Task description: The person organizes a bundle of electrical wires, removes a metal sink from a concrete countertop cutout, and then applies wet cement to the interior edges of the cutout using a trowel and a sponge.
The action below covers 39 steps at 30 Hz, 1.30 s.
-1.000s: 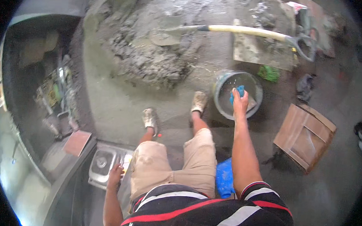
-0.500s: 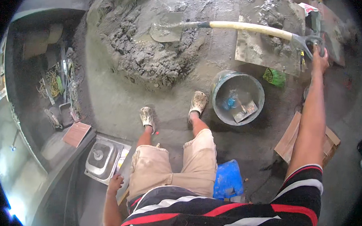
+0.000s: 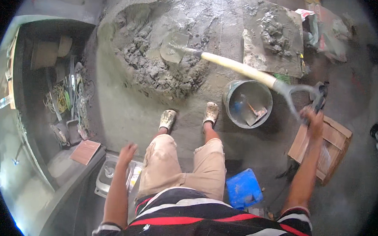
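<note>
My right hand (image 3: 313, 120) is closed round the D-shaped handle of a shovel (image 3: 239, 68). The shovel's pale wooden shaft runs up and left, and its grey blade lies in a mound of wet mortar (image 3: 165, 75). Over the metal sink (image 3: 104, 178) at lower left, my left hand (image 3: 128, 152) hangs in the air with its fingers curled and nothing visible in them. Under the shaft, in front of me, stands a round bucket (image 3: 227, 99) with a trowel-like tool (image 3: 255, 115) inside.
A mortar-smeared board (image 3: 250, 48) lies at the far right, with bags (image 3: 330, 33) behind it. A cardboard box (image 3: 335, 142) sits at right, and a blue container (image 3: 244, 188) is by my legs. Ropes and long tools (image 3: 62, 99) stand at left, near a brown tile (image 3: 85, 152).
My right hand has come nearer and left with the shovel's handle, tilting the shaft. My left hand has lifted forward from beside my thigh. The blade remains in the mortar.
</note>
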Tool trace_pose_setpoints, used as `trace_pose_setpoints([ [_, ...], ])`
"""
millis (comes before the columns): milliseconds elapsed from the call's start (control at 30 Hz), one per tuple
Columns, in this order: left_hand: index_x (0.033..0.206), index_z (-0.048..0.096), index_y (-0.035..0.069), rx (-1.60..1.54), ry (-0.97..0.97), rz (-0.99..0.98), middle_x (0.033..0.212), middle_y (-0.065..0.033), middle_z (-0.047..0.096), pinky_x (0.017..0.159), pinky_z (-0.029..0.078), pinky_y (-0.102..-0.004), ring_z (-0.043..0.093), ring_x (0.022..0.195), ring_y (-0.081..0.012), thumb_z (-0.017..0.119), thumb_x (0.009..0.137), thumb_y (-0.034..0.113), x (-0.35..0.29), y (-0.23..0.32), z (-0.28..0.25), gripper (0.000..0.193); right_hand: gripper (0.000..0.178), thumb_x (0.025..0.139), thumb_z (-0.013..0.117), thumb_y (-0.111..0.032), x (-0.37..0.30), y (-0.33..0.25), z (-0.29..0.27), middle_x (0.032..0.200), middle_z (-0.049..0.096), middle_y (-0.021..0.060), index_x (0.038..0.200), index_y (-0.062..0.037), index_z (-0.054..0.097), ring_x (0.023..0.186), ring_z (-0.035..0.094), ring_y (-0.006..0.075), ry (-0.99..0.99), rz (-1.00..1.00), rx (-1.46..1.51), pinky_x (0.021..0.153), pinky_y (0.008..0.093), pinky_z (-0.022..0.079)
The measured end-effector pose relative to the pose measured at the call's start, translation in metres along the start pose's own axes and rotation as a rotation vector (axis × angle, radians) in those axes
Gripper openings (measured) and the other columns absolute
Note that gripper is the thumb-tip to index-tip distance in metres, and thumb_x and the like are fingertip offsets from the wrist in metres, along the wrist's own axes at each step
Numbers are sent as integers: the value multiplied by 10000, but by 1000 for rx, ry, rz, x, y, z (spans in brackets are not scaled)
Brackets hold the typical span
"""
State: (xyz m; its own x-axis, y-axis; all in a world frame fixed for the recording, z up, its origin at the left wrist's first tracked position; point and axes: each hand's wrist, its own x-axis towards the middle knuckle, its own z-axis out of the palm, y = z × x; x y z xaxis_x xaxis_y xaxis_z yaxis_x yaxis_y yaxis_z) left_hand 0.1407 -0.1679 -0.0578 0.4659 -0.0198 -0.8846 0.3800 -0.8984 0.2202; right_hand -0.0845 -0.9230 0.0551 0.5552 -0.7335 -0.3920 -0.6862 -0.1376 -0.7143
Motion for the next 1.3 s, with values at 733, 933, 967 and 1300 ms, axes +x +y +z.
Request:
trace_pose_setpoints([
  [733, 865, 583, 41, -1128, -575, -372, 688, -96, 596, 488, 538, -375, 613, 560, -250, 729, 872, 84, 26, 167, 438, 152, 241, 850, 668, -175, -559, 250, 51, 869, 595, 14, 1047, -53, 599, 557, 496, 132, 822, 1020, 651, 563, 335, 474],
  [933, 904, 594, -52, -877, -578, -624, 760, -118, 616, 564, 558, -365, 635, 623, -241, 737, 855, 41, -59, 96, 553, 177, 198, 927, 619, -203, -663, 285, 7, 594, 475, -4, 792, -91, 528, 453, 431, 105, 955, 1091, 357, 409, 313, 370],
  [967, 903, 591, -41, -952, -618, -656, 769, -123, 625, 565, 557, -364, 639, 624, -243, 743, 842, 42, -53, 95, 559, 183, 203, 928, 622, -210, -662, 283, 8, 596, 481, -2, 794, -86, 532, 447, 434, 108, 978, 1129, 356, 404, 322, 374],
  [1300, 907, 557, -5, -1054, -433, -364, 721, -109, 575, 505, 526, -389, 588, 546, -230, 696, 831, 29, 121, 172, 479, 162, 254, 942, 606, -214, -476, 292, 138, 596, 463, 9, 761, -71, 499, 493, 456, 128, 779, 1090, 517, 484, 309, 389],
])
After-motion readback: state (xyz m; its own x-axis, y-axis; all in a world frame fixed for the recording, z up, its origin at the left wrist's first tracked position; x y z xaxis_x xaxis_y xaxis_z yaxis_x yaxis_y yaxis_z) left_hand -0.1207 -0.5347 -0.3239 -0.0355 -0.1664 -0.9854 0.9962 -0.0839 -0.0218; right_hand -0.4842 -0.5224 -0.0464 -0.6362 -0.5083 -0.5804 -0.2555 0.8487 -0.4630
